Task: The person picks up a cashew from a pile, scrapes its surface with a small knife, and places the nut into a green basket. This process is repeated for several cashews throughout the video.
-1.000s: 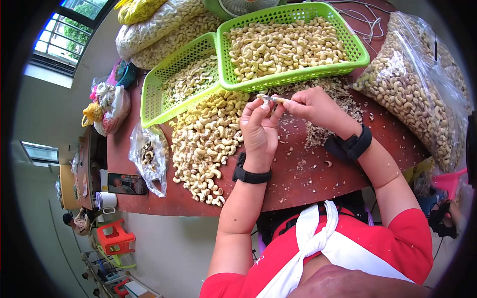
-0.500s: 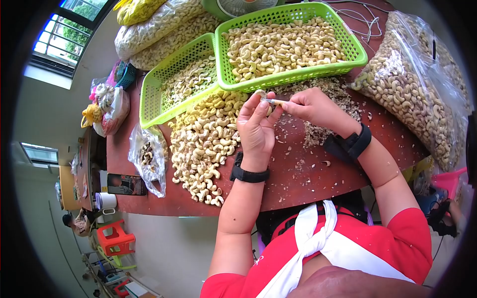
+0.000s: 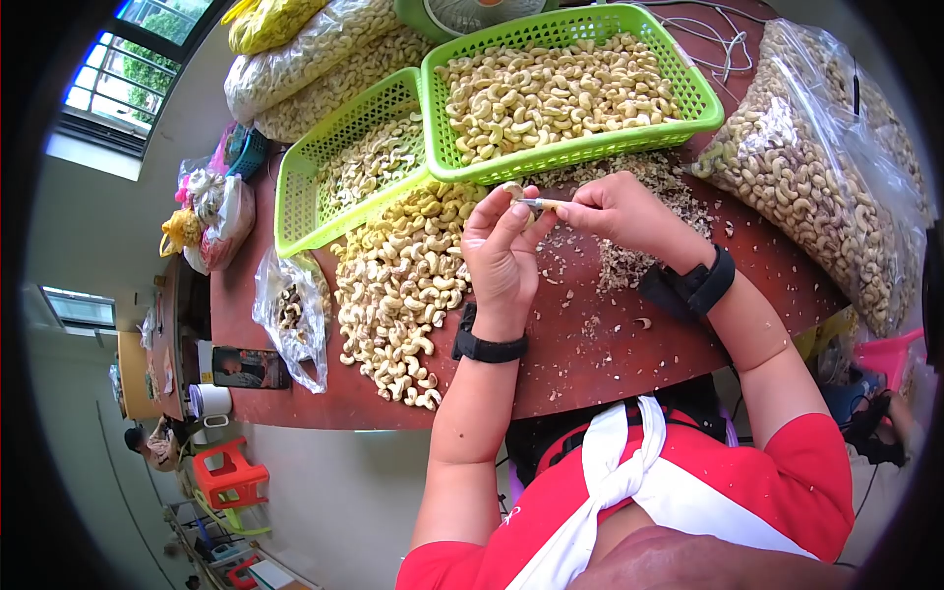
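Between the fingertips of my left hand is a single cashew nut, held up above the table. My right hand grips the handle of a small knife, whose metal blade touches or nearly touches the nut. Loose cashews lie in a heap to the left of my left wrist. Below and beyond my right hand spreads a pile of crumbly skin scraps.
A large green basket of cashews stands at the back, beside a smaller green basket with fewer nuts. A big plastic bag of cashews leans at right. At left lie a thin plastic bag and a white mug.
Both hands stay nearly in place, with the nut and knife still together. The whole view has shifted very slightly.
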`<state>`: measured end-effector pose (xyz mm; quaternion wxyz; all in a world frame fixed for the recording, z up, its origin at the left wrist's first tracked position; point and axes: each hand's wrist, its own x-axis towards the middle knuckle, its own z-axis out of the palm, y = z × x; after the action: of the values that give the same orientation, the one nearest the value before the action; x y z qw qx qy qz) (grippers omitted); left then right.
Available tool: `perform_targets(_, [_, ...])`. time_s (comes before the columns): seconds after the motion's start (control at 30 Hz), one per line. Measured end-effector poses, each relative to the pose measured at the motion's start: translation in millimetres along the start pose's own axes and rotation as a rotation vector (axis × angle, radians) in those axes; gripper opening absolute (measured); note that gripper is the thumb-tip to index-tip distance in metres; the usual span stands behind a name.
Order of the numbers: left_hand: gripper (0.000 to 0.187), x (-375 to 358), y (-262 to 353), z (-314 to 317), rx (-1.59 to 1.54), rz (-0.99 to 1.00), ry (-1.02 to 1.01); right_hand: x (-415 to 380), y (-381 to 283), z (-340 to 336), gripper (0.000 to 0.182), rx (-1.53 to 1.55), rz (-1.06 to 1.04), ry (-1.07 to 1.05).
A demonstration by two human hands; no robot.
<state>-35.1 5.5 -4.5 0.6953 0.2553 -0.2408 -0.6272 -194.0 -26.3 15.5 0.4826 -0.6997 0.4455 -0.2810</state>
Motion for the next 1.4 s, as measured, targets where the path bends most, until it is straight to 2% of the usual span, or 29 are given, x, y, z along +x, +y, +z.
perform_targets(0.23, [0.013,0.6,-4.8,-8.8,-0.030,-0.010,-0.005,-0.4,-0.5,0.1,0.034,-0.041,-0.002,0.017])
perform_targets(0.3, [0.013,1.3,-4.6,-12.0,-0.124,-0.054,-0.047,0.0,0.2,0.3,0.034,-0.044,-0.001,0.027])
perform_targets(0.5, [0.018,-0.2,-5.1,-3.6,-0.107,-0.060,0.019,-1.2,-1.8,-1.2,0.034,0.009,-0.002,0.002])
perform_targets(0.7, [0.026,-0.4,-4.2,-2.3,-0.126,-0.073,-0.023,-2.3,-4.3,-0.6,0.034,0.024,-0.021,0.005])
perform_targets(1.0, [0.027,-0.6,-3.2,-4.1,-0.188,-0.071,-0.035,-2.3,-9.8,0.1,0.038,0.118,-0.005,-0.063])
perform_targets(1.07, [0.026,-0.8,-2.7,-3.5,-0.191,-0.068,-0.026,-1.1,-10.0,-0.7,0.033,0.059,0.001,-0.085])
perform_targets(1.4, [0.025,-1.8,-3.8,-1.2,-0.120,0.012,0.012,1.6,-4.7,1.2,0.037,0.058,-0.024,-0.016])
